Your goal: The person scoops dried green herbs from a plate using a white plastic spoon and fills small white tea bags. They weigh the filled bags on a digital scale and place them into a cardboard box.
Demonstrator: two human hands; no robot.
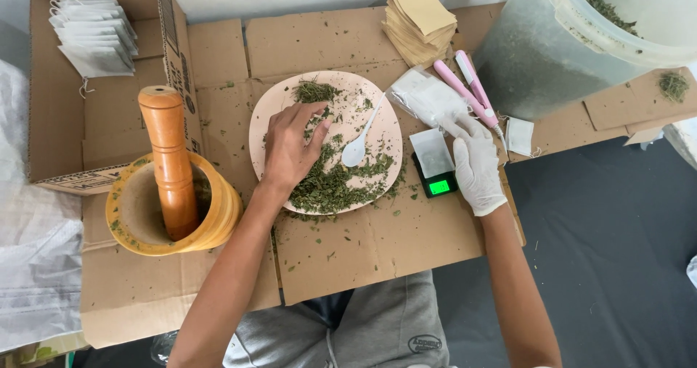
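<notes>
My bare left hand (pixel 289 149) rests on the pale pink plate (pixel 270 114), fingers curled into the dried green herb flakes (pixel 330 186) heaped there. A white plastic spoon (pixel 358 148) lies on the plate to its right. My right hand (pixel 475 161), in a white glove, lies flat on the cardboard, fingertips touching the pink handheld sealer (pixel 472 92). Beside it a small black pocket scale (pixel 439 183) with a lit green display carries a white tea bag (pixel 431 152).
A wooden mortar (pixel 218 219) with its pestle (pixel 168 150) stands at left. An open carton (pixel 51 132) holds empty white bags (pixel 94 34). Tan paper squares (pixel 420 16), a clear bag (pixel 428 96), a loose bag (pixel 520 136) and a large herb tub (pixel 573 41) sit behind.
</notes>
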